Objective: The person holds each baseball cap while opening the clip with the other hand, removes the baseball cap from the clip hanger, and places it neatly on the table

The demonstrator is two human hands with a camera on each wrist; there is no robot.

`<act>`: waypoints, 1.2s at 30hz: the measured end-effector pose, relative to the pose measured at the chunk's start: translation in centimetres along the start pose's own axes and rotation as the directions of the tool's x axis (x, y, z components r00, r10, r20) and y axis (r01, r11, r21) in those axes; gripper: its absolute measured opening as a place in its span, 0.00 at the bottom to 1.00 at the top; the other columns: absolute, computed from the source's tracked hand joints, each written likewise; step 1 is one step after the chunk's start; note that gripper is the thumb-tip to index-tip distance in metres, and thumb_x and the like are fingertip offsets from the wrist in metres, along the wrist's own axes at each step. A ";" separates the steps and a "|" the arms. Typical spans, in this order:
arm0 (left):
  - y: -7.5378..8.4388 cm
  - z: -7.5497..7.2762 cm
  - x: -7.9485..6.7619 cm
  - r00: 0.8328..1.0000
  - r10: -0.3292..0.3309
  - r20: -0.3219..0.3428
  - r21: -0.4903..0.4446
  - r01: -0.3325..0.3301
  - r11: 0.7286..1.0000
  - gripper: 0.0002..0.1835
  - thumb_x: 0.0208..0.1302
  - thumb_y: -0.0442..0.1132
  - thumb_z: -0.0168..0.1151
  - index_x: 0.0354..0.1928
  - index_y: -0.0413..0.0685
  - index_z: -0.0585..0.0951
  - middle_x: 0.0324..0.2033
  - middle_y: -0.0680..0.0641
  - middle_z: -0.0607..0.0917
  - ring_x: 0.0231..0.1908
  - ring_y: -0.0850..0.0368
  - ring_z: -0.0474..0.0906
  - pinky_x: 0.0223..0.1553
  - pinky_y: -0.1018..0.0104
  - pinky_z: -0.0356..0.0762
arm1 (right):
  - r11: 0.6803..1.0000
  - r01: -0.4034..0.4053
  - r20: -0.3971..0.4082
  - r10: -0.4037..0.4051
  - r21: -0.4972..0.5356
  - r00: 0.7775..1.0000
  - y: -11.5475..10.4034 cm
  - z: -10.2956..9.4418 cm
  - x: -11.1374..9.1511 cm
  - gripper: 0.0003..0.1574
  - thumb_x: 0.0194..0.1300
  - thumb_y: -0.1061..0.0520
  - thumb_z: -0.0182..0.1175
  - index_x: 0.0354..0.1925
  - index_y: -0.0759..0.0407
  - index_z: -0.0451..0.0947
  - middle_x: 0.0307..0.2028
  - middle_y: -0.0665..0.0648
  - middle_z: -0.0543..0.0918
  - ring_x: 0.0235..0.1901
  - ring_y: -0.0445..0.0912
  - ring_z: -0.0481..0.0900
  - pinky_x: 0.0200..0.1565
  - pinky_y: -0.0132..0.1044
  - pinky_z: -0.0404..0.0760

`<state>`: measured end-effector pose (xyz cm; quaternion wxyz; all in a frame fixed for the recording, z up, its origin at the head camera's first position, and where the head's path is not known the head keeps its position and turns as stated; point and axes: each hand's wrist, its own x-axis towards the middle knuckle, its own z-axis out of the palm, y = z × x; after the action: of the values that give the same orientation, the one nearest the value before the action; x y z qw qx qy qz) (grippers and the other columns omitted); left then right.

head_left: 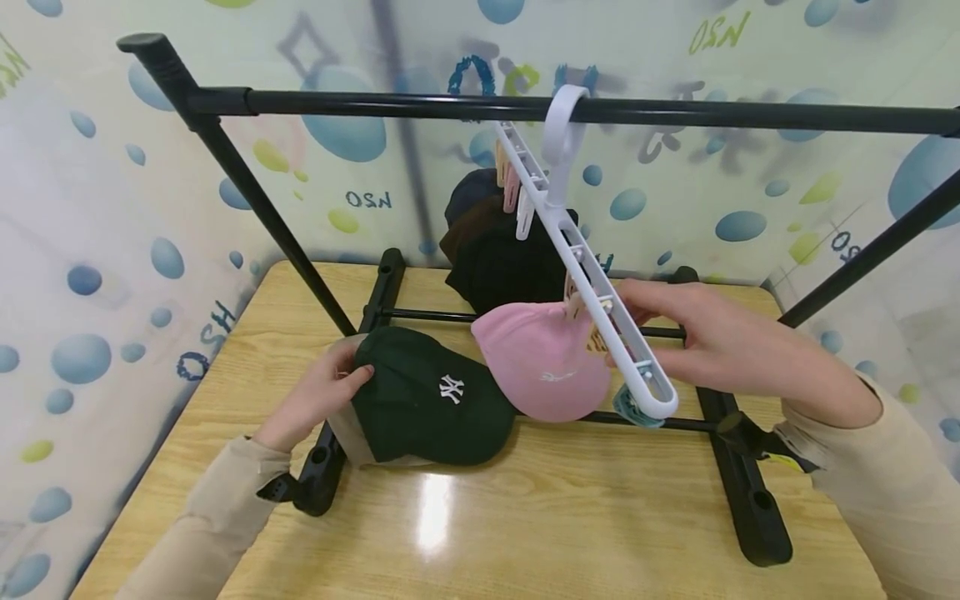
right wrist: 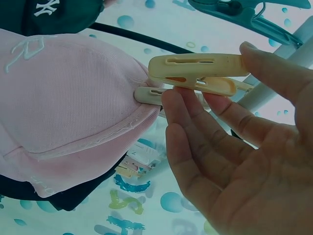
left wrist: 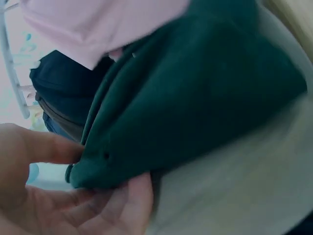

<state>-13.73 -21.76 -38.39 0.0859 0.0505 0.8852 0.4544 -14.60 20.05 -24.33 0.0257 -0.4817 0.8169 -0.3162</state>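
- One white hanger [head_left: 557, 208] hangs on one black rail [head_left: 337, 104].
- Left of the hanger: one green cap [head_left: 420, 408], its edge pinched by the left grip [head_left: 333, 383].
- By the hanger's near half: the right grip [head_left: 712, 342], pinching one yellow clothespin [right wrist: 195, 71].
- One pink cap [head_left: 536, 362] is clipped under the hanger — beside the green cap.
- Below the hanger's far half: dark caps [head_left: 502, 267] — at least two, exact count unclear.

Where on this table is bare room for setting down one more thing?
Bare: the front of the table, between the rack feet, before the green cap. Crowded: the middle, around pink cap, left hand and right hand; behind, the dark caps.
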 end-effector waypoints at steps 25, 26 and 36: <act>0.9 -3.2 0.0 0.996 0.073 -0.046 0.312 -0.055 0.948 0.08 0.69 0.36 0.55 0.41 0.35 0.75 0.25 0.46 0.83 0.24 0.54 0.77 0.25 0.61 0.71 | 1.000 -0.028 -0.023 0.028 -0.010 0.999 -0.1 0.1 -0.3 0.29 0.61 0.64 0.65 0.59 0.56 0.72 0.43 0.45 0.82 0.42 0.39 0.80 0.37 0.33 0.75; 1.1 -3.5 0.1 0.996 0.080 -0.049 0.326 -0.060 0.944 0.09 0.69 0.36 0.55 0.41 0.35 0.76 0.26 0.46 0.83 0.25 0.54 0.77 0.25 0.61 0.72 | 0.999 -0.032 -0.023 0.032 -0.012 0.999 -0.1 0.1 -0.3 0.29 0.61 0.64 0.66 0.60 0.56 0.71 0.43 0.45 0.82 0.42 0.39 0.80 0.37 0.33 0.75; 3.2 -3.6 0.4 0.991 0.135 -0.016 0.392 -0.118 0.912 0.08 0.69 0.38 0.56 0.41 0.39 0.78 0.31 0.44 0.84 0.29 0.51 0.79 0.29 0.59 0.75 | 0.998 -0.033 0.017 0.033 0.044 0.999 -0.1 0.3 -0.2 0.29 0.62 0.64 0.65 0.61 0.54 0.69 0.44 0.43 0.82 0.43 0.43 0.81 0.41 0.34 0.76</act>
<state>-14.79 -22.65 -33.79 0.0256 0.1139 0.9545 0.2745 -14.29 19.98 -24.55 0.0482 -0.4700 0.8173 -0.3298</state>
